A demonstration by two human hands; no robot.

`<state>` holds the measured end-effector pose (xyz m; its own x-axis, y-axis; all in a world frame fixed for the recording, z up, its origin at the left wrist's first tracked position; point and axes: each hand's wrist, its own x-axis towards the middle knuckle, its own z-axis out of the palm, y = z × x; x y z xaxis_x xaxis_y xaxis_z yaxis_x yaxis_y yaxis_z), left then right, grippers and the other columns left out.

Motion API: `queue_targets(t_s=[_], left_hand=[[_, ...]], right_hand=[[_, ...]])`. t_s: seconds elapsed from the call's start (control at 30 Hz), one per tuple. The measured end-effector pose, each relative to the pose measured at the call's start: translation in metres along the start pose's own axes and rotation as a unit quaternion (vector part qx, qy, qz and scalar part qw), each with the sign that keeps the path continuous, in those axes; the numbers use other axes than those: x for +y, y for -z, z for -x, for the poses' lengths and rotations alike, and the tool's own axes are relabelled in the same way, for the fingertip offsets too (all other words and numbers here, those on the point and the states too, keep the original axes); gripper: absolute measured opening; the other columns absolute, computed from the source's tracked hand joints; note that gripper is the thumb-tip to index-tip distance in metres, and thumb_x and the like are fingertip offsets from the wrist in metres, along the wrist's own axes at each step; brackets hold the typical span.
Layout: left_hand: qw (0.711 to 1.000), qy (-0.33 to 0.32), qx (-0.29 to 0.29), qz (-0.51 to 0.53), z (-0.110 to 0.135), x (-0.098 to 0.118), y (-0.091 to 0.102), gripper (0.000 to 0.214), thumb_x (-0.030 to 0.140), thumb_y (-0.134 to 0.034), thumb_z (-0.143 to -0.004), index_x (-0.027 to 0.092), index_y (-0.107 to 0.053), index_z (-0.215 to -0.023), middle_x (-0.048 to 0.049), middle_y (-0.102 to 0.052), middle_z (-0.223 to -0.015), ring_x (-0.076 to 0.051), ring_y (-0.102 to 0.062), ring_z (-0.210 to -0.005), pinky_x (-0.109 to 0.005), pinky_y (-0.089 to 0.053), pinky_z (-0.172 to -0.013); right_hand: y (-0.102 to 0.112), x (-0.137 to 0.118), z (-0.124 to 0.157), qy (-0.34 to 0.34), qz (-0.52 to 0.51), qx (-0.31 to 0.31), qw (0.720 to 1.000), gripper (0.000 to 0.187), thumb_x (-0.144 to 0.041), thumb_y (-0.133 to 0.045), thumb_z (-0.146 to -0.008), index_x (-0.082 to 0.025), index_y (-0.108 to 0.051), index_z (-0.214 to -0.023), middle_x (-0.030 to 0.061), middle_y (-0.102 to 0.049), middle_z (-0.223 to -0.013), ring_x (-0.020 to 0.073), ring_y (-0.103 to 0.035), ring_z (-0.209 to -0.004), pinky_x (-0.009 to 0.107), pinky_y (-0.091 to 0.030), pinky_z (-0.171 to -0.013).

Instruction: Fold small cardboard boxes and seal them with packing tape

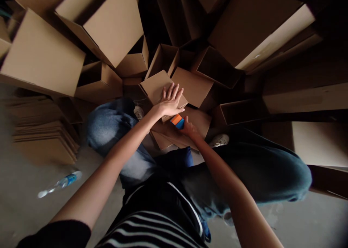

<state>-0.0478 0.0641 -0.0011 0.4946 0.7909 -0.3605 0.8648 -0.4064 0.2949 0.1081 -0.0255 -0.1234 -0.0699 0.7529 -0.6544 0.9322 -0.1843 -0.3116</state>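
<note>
My left hand (170, 103) lies flat on the closed top of a small brown cardboard box (156, 85), its fingers spread. Just below it, my right hand (190, 128) is wrapped round a small block-shaped object with orange and blue faces (177, 121). That object is close against the box's near side; whether it touches cannot be made out. Under and beside the box are a folded cardboard flap (197, 119) and another brown panel (191, 84).
Open cardboard boxes (112, 27) crowd the far side and both flanks. At left stands a stack of flattened cardboard (45, 143), with a plastic bottle (63, 181) lying on the grey floor nearby. My bent knees (108, 126) frame the work on either side.
</note>
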Motion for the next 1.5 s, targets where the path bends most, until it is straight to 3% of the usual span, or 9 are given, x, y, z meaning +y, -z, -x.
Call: queue_targets(t_s=[0.17,0.43,0.6,1.23,1.5], left_hand=[[1.000,-0.014,0.003,0.011,-0.002,-0.003,-0.001,0.103,0.051,-0.056,-0.086,0.007,0.000,-0.161,-0.0232,0.011,-0.167,-0.041,0.017,-0.152,-0.065,0.009,-0.118],[0.999,-0.036,-0.017,-0.029,-0.002,-0.008,-0.001,0.127,0.046,-0.073,-0.071,0.005,0.007,-0.160,-0.0275,0.015,-0.165,-0.046,0.020,-0.150,-0.069,0.007,-0.116],[0.998,-0.055,-0.005,-0.032,-0.003,-0.014,-0.007,0.131,0.043,-0.075,-0.066,0.007,0.009,-0.160,-0.0268,0.015,-0.165,-0.046,0.020,-0.150,-0.070,0.007,-0.115],[0.998,-0.047,0.018,-0.031,-0.006,-0.007,-0.010,0.121,0.052,-0.069,-0.077,0.008,0.005,-0.161,-0.0259,0.012,-0.166,-0.047,0.018,-0.150,-0.072,0.006,-0.115],[0.999,-0.016,-0.005,-0.034,-0.002,0.004,0.000,0.112,0.052,-0.065,-0.082,0.007,-0.001,-0.161,-0.0263,0.011,-0.166,-0.045,0.017,-0.151,-0.068,0.008,-0.117]], right_hand=[[0.001,0.000,0.002,0.002,-0.002,0.000,1.000,0.085,-0.039,-0.071,-0.083,-0.011,-0.023,-0.147,0.0204,-0.065,-0.122,0.0322,-0.065,-0.114,0.035,-0.048,-0.083],[0.000,-0.001,0.001,0.000,-0.001,-0.001,1.000,0.084,-0.041,-0.071,-0.083,-0.011,-0.025,-0.147,0.0196,-0.067,-0.119,0.0325,-0.065,-0.112,0.035,-0.049,-0.082],[0.001,-0.001,0.002,-0.002,-0.002,0.001,1.000,0.086,-0.043,-0.070,-0.084,-0.010,-0.023,-0.148,0.0210,-0.067,-0.119,0.0332,-0.066,-0.112,0.036,-0.049,-0.083],[0.001,0.000,0.001,0.003,-0.006,0.001,1.000,0.084,-0.039,-0.071,-0.083,-0.011,-0.024,-0.147,0.0193,-0.067,-0.121,0.0321,-0.066,-0.112,0.035,-0.050,-0.081],[0.002,-0.001,0.002,-0.002,-0.005,-0.003,1.000,0.082,-0.039,-0.070,-0.083,-0.012,-0.025,-0.146,0.0201,-0.065,-0.125,0.0329,-0.065,-0.114,0.036,-0.049,-0.083]])
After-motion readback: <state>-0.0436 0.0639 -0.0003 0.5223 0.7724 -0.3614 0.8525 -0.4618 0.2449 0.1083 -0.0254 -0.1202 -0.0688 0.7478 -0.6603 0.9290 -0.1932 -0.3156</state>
